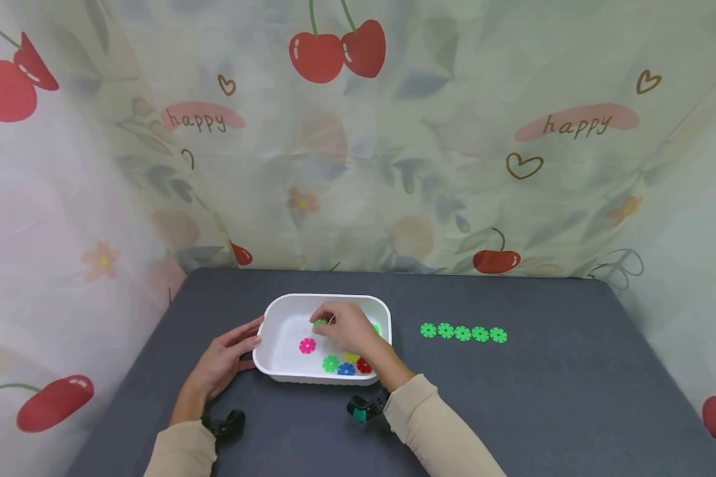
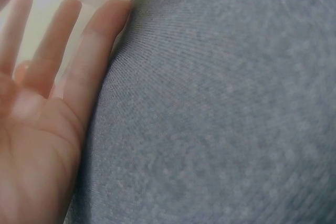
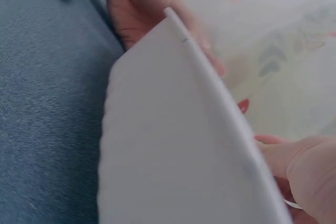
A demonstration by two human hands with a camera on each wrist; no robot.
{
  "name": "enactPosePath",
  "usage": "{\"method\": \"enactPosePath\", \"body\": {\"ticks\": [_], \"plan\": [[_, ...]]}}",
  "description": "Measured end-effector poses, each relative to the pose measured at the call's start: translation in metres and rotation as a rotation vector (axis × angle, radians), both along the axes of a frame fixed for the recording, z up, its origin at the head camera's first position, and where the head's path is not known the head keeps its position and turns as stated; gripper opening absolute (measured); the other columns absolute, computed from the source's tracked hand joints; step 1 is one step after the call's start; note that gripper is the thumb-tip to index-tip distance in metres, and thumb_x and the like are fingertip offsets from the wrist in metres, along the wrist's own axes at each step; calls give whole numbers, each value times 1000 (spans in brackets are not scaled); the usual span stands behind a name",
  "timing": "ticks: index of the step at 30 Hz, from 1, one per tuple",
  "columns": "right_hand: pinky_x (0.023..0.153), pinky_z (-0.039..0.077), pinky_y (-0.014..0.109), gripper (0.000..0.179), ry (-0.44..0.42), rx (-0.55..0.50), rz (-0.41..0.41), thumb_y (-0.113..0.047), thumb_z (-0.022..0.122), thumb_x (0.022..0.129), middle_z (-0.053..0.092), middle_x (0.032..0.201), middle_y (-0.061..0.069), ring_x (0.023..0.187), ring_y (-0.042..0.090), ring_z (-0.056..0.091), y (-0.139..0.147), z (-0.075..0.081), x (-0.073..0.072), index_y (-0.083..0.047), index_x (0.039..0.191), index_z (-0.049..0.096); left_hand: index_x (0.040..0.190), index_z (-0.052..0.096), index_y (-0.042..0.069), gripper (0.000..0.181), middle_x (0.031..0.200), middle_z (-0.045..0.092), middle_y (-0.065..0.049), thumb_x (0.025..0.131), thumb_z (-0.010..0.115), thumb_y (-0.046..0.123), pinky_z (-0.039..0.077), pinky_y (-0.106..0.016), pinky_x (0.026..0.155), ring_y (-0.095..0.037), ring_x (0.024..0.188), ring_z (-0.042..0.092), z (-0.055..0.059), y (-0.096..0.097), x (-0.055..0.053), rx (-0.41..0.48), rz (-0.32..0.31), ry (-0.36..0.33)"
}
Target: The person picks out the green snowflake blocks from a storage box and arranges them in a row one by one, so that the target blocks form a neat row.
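A white plastic basin [image 1: 280,348] stands on the table with toothed plastic discs in it: a pink disc [image 1: 307,346], a green disc [image 1: 331,364], a blue disc [image 1: 346,369], a yellow disc [image 1: 351,357] and a red disc [image 1: 364,366]. Reaching inside, my right hand [image 1: 351,329] pinches another green disc [image 1: 319,323] between thumb and fingers, partly hiding it. My left hand [image 1: 221,361] touches the basin's left end, its fingers fairly straight in the left wrist view. The right wrist view shows mostly the basin's outer wall [image 3: 163,124].
Right of the basin, several green discs [image 1: 463,333] lie in a row on the dark grey tabletop [image 1: 543,397]. A curtain [image 1: 364,165] printed with cherries hangs behind the table. Black bands [image 1: 227,424] are worn at both wrists.
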State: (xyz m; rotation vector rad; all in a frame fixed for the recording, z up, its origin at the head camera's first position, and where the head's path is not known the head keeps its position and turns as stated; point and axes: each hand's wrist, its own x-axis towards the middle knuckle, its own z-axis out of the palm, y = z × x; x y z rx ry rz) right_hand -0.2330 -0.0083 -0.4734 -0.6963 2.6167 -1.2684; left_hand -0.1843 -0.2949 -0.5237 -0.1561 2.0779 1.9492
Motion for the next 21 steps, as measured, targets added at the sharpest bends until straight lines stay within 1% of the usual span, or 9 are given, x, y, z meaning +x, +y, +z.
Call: {"method": "enactPosePath", "body": {"ticks": [5,7,13,17,21], "plan": [[80,52,25,20,-5,-56,-63,-17,74,94,72,98,2,88,13,61,10,7,-1,-10,112,76,158,40,18,69,159,45,-6,98,70,32,58,-40,98,-2,117,63,0,0,0,-5,-3,-3],[79,53,27,21,-20,-82,-94,-16,73,94,71,100,2,89,15,61,14,11,-1,-11,115,75,158,39,18,69,161,43,-7,98,70,32,58,-40,98,-2,117,63,1,1,0,-2,-5,-4],[81,54,31,22,-31,-139,-159,-16,74,93,72,104,1,91,15,63,24,19,-2,-17,116,74,159,39,17,69,162,40,-10,98,69,31,58,-40,98,-1,116,63,2,2,0,-7,2,-9],[80,54,31,23,-82,-236,-172,-18,74,93,71,105,2,91,17,62,32,22,-2,-15,116,75,159,39,18,70,162,40,-11,98,70,32,58,-40,99,0,116,63,2,3,1,-19,9,-8],[75,53,29,23,-156,-346,-184,-20,75,93,70,103,3,88,19,61,40,24,-3,-16,116,76,159,39,19,70,163,40,-11,98,70,33,58,-40,99,0,116,63,3,3,2,-24,6,-9]]}}
